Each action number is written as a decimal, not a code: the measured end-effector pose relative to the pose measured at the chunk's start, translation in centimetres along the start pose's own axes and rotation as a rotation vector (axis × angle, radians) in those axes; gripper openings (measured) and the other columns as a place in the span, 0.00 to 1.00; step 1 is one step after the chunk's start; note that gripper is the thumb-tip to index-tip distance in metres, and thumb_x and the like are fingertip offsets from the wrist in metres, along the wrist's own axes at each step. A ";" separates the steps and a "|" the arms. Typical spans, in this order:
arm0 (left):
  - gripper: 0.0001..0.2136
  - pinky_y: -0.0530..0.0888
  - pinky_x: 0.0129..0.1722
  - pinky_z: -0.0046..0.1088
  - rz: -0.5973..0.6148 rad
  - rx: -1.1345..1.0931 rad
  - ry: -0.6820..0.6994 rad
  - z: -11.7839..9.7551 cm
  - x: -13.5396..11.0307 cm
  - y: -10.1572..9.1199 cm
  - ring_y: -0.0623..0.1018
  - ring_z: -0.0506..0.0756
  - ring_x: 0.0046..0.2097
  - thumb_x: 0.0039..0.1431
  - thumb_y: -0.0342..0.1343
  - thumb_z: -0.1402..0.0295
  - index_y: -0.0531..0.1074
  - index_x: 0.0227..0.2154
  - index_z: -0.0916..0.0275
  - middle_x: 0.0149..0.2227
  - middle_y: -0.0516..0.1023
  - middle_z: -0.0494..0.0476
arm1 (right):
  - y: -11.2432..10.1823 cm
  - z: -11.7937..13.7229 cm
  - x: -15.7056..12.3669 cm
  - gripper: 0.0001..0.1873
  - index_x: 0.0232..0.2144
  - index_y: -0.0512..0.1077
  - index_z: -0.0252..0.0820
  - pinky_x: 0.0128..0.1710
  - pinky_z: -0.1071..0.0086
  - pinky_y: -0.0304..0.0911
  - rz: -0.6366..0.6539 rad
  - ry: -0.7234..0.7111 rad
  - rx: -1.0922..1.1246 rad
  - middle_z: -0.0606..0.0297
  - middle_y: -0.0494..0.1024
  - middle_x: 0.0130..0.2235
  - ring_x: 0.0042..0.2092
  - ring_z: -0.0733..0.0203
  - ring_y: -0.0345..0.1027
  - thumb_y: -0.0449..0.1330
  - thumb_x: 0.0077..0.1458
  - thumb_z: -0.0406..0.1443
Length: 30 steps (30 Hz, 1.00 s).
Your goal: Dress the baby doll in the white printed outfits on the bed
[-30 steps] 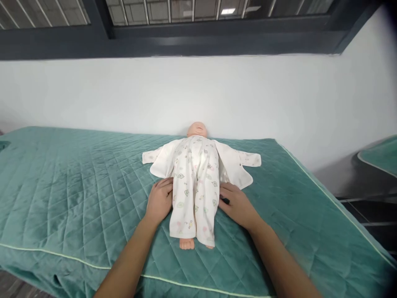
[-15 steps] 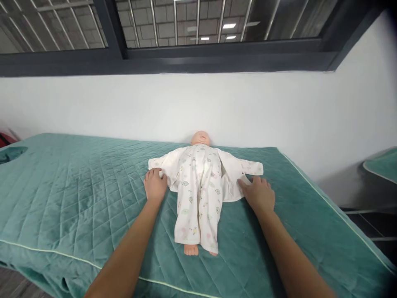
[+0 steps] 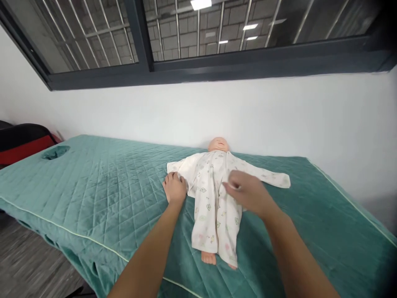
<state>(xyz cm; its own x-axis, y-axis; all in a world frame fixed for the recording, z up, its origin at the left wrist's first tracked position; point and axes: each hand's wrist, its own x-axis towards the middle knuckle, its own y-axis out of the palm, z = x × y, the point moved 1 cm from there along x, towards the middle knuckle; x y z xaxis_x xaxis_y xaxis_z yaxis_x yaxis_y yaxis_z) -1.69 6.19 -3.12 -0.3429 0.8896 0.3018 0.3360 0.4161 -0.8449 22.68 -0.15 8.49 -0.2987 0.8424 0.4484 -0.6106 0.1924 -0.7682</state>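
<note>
A baby doll (image 3: 218,144) lies on its back, its head by the wall and its feet toward me. It wears white printed trousers (image 3: 204,215) and a white long-sleeved baby shirt (image 3: 269,177), with the sleeves spread out. My left hand (image 3: 174,188) is at the shirt's left edge below the sleeve, fingers closed on the cloth. Over the doll's right front side, my right hand (image 3: 246,192) is closed in a pinch with a bit of white cloth at its fingers; it is slightly blurred and hides part of the shirt.
A green quilted cover (image 3: 108,186) with pale piping spreads over the bed, with a hole (image 3: 56,152) near its left end. Behind stands a white wall (image 3: 139,116) under a dark-framed window (image 3: 186,68). A red and black object (image 3: 26,142) is at the far left.
My right hand has moved inward over the doll, and the shirt flap that lay spread at the right no longer shows there. My left hand stays at the shirt's left edge. The view has shifted left.
</note>
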 end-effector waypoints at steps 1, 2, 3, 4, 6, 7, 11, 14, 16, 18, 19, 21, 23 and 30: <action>0.17 0.65 0.58 0.46 -0.005 0.004 -0.001 0.0 0.0 0.0 0.71 0.65 0.59 0.66 0.47 0.66 0.74 0.52 0.64 0.57 0.74 0.67 | 0.3 0.7 0.2 0.19 0.20 0.57 0.45 0.30 0.68 0.54 0.121 -0.058 -0.023 0.70 0.65 0.25 0.28 0.63 0.58 0.57 0.60 0.41; 0.17 0.66 0.58 0.46 -0.010 0.011 0.001 -0.1 -0.1 0.1 0.71 0.65 0.58 0.66 0.47 0.66 0.74 0.52 0.64 0.56 0.74 0.67 | 0.6 1.2 0.3 0.19 0.21 0.59 0.44 0.29 0.68 0.54 0.203 -0.068 -0.025 0.70 0.66 0.25 0.28 0.63 0.58 0.57 0.61 0.41; 0.17 0.66 0.57 0.46 -0.016 0.019 0.005 -0.1 -0.2 0.1 0.72 0.65 0.58 0.65 0.47 0.66 0.74 0.51 0.64 0.56 0.74 0.67 | 0.7 1.3 0.2 0.18 0.22 0.61 0.44 0.29 0.68 0.54 0.242 -0.046 0.004 0.70 0.67 0.25 0.28 0.63 0.59 0.57 0.62 0.42; 0.16 0.66 0.57 0.46 -0.021 0.027 0.012 -0.1 -0.2 0.2 0.72 0.66 0.58 0.65 0.47 0.66 0.74 0.51 0.63 0.55 0.74 0.67 | 0.7 1.2 0.2 0.18 0.23 0.62 0.44 0.29 0.68 0.54 0.249 -0.008 0.054 0.70 0.68 0.26 0.28 0.63 0.60 0.56 0.63 0.44; 0.16 0.66 0.56 0.46 -0.029 0.038 0.023 -0.1 -0.2 0.3 0.72 0.66 0.57 0.65 0.47 0.66 0.74 0.51 0.63 0.55 0.74 0.66 | 0.5 0.6 0.4 0.20 0.23 0.64 0.44 0.30 0.68 0.55 0.180 0.080 0.159 0.70 0.69 0.25 0.29 0.63 0.60 0.54 0.65 0.47; 0.17 0.66 0.56 0.46 -0.032 0.041 0.022 -0.2 -0.2 0.3 0.72 0.66 0.57 0.65 0.47 0.67 0.74 0.51 0.63 0.55 0.74 0.66 | 0.3 0.2 0.7 0.21 0.23 0.64 0.44 0.31 0.68 0.56 0.124 0.120 0.191 0.70 0.69 0.25 0.29 0.63 0.60 0.54 0.65 0.48; 0.18 0.66 0.55 0.46 -0.038 0.052 -0.019 -0.4 0.3 0.4 0.71 0.66 0.57 0.64 0.48 0.66 0.73 0.54 0.63 0.55 0.74 0.66 | 0.2 -2.1 4.2 0.18 0.25 0.67 0.45 0.33 0.67 0.56 -0.061 0.324 0.139 0.68 0.72 0.27 0.30 0.61 0.62 0.55 0.62 0.48; 0.18 0.66 0.55 0.46 -0.046 0.066 -0.043 -0.5 0.8 0.7 0.72 0.67 0.56 0.65 0.48 0.66 0.73 0.54 0.62 0.54 0.75 0.66 | 1.8 -4.1 7.3 0.13 0.32 0.70 0.45 0.37 0.64 0.59 -0.126 0.600 -0.002 0.61 0.78 0.36 0.37 0.54 0.68 0.56 0.59 0.47; 0.17 0.66 0.54 0.47 -0.032 0.070 -0.035 -0.5 1.1 0.9 0.72 0.67 0.56 0.65 0.47 0.66 0.75 0.51 0.60 0.53 0.76 0.64 | 3.1 -5.2 8.4 0.15 0.35 0.70 0.45 0.38 0.62 0.59 -0.134 0.733 -0.060 0.56 0.79 0.39 0.40 0.49 0.70 0.55 0.58 0.49; 0.16 0.67 0.53 0.47 -0.019 0.054 -0.015 -0.4 1.4 1.2 0.73 0.67 0.55 0.65 0.47 0.66 0.77 0.48 0.59 0.51 0.77 0.63 | 4.2 -5.9 8.6 0.18 0.36 0.69 0.45 0.38 0.61 0.60 -0.145 0.770 -0.046 0.55 0.79 0.39 0.41 0.47 0.71 0.55 0.57 0.52; 0.15 0.68 0.52 0.46 -0.016 0.028 -0.002 -0.3 1.7 1.4 0.74 0.66 0.54 0.65 0.47 0.66 0.77 0.47 0.59 0.51 0.78 0.63 | 4.6 -6.2 8.5 0.18 0.37 0.69 0.45 0.38 0.61 0.60 -0.161 0.761 -0.009 0.56 0.79 0.39 0.41 0.47 0.71 0.56 0.56 0.52; 0.14 0.69 0.49 0.42 -0.020 -0.074 0.011 -0.2 2.3 1.7 0.76 0.64 0.51 0.65 0.47 0.65 0.77 0.45 0.59 0.50 0.78 0.62 | 4.9 -6.8 8.0 0.18 0.37 0.69 0.45 0.38 0.62 0.59 -0.200 0.718 0.096 0.59 0.79 0.38 0.40 0.49 0.71 0.58 0.54 0.51; 0.13 0.70 0.46 0.37 -0.018 -0.244 -0.010 -0.3 3.2 2.2 0.78 0.61 0.48 0.64 0.48 0.62 0.76 0.43 0.59 0.48 0.79 0.60 | 4.9 -7.2 7.6 0.16 0.37 0.68 0.46 0.37 0.64 0.58 -0.211 0.671 0.188 0.62 0.78 0.36 0.39 0.52 0.71 0.58 0.53 0.49; 0.15 0.69 0.35 0.27 0.234 -1.045 -0.168 -4.2 6.6 1.7 0.75 0.52 0.32 0.52 0.62 0.56 0.75 0.34 0.63 0.31 0.78 0.51 | 4.8 -8.1 7.6 0.08 0.30 0.69 0.46 0.37 0.65 0.56 -0.241 0.685 0.322 0.69 0.75 0.30 0.35 0.56 0.67 0.56 0.53 0.43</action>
<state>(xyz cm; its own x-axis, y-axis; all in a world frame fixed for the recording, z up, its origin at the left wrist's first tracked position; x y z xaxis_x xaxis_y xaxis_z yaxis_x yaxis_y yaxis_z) 0.33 13.52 -0.72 -0.2624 0.9636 0.0505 0.9626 0.2651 -0.0554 23.41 11.24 4.55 0.3223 0.9385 0.1240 -0.8143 0.3416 -0.4693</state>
